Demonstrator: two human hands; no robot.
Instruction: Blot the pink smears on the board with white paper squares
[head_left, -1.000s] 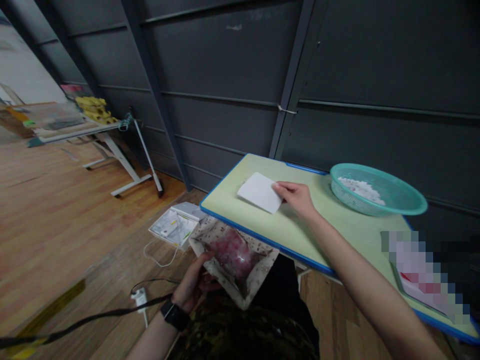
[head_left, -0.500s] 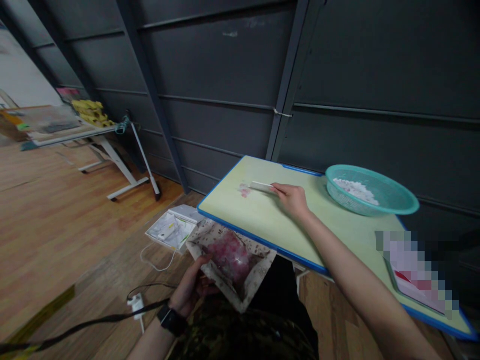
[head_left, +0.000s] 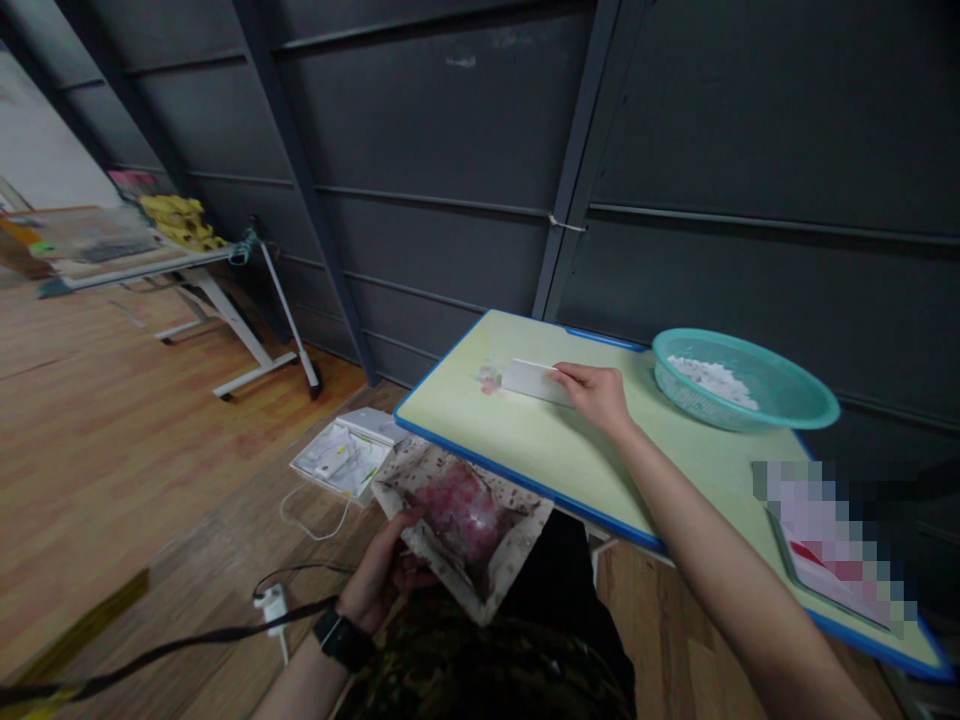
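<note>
Between the thumb and fingers of my right hand (head_left: 596, 395) is a flat white rectangular plate (head_left: 529, 378), its broad face turned toward me over the pale yellow tabletop (head_left: 465, 410). Just left of it is a small pink and grey patch (head_left: 489, 380) on the tabletop. My left hand (head_left: 397, 555) grips the near left side of a speckled, paper-like open tray (head_left: 510, 580) below the table's front edge. Inside the tray lies pinkish-red, glossy material (head_left: 461, 508); I cannot make out what it is.
A turquoise plastic basket (head_left: 795, 395) with white bits (head_left: 712, 380) stands at the table's back right. A partly pixelated flat item (head_left: 832, 560) lies at the right end. On the floor are an open white box (head_left: 345, 455) and a power strip (head_left: 271, 605). Another table (head_left: 142, 268) stands left.
The white plate has turned from nearly edge-on to showing its broad face, and my right hand has shifted slightly right. My left hand and the tray have stayed in place.
</note>
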